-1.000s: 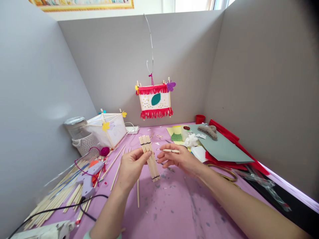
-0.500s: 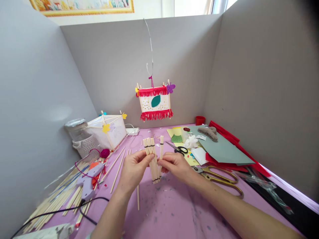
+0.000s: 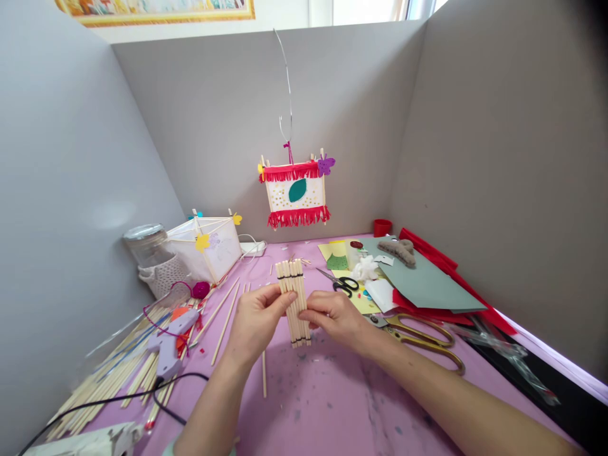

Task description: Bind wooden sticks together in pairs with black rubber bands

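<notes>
Several pale wooden sticks [image 3: 295, 320] with dark marks near both ends stand side by side in front of me, tilted slightly. My left hand [image 3: 260, 316] pinches the row at its left side, thumb across the front. At the right edge, my right hand [image 3: 330, 313] has thumb and forefinger closed on the outermost stick, which lies against the others. Beyond them a small lantern [image 3: 297, 193] with red fringe, a green leaf shape and a purple butterfly hangs from a wire hook [image 3: 287, 82].
On the left are a white stick-framed lantern [image 3: 223, 253], a jar [image 3: 145, 244], a lilac glue gun [image 3: 171, 342] with a black cord and loose sticks [image 3: 109, 380]. On the right lie black scissors [image 3: 346, 285], large gold-handled scissors [image 3: 422, 332] and grey-green sheets [image 3: 427, 278]. Grey panels surround the table.
My right hand has brought the separate stick leftward and down against the row, closing the gap between them. My left hand has hardly moved.
</notes>
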Demonstrator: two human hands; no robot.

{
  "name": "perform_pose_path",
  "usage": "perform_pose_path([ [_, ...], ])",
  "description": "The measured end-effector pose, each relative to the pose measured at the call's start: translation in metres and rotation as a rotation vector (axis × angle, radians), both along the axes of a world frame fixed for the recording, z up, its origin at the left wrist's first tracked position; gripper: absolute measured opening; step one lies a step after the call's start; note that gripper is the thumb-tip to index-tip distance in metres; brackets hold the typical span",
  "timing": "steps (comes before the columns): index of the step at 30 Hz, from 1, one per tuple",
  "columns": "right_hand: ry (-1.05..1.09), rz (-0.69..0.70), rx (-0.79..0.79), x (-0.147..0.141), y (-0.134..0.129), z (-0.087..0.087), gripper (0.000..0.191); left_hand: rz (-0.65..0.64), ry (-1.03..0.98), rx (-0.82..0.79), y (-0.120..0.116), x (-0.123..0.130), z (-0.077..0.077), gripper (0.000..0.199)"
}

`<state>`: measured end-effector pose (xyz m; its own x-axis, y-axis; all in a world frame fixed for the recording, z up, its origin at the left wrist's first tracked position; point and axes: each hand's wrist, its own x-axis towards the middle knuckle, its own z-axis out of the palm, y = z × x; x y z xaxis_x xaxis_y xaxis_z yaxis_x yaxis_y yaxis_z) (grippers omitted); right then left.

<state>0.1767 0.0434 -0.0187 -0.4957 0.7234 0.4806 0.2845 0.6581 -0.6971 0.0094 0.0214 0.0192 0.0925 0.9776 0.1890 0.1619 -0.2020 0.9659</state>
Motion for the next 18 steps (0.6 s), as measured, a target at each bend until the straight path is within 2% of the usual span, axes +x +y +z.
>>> perform_pose_path([
  [5, -0.054, -0.033, 0.007, -0.0005, 0.0011, -0.0014, 0.029, -0.014, -0.018, 0.009, 0.0006, -0.0013, -0.0013, 0.019],
  [18, -0.037, -0.093, 0.004, -0.0024, 0.0022, -0.0059, 0.035, -0.016, -0.009, 0.028, 0.0027, -0.004, -0.0035, 0.016],
])
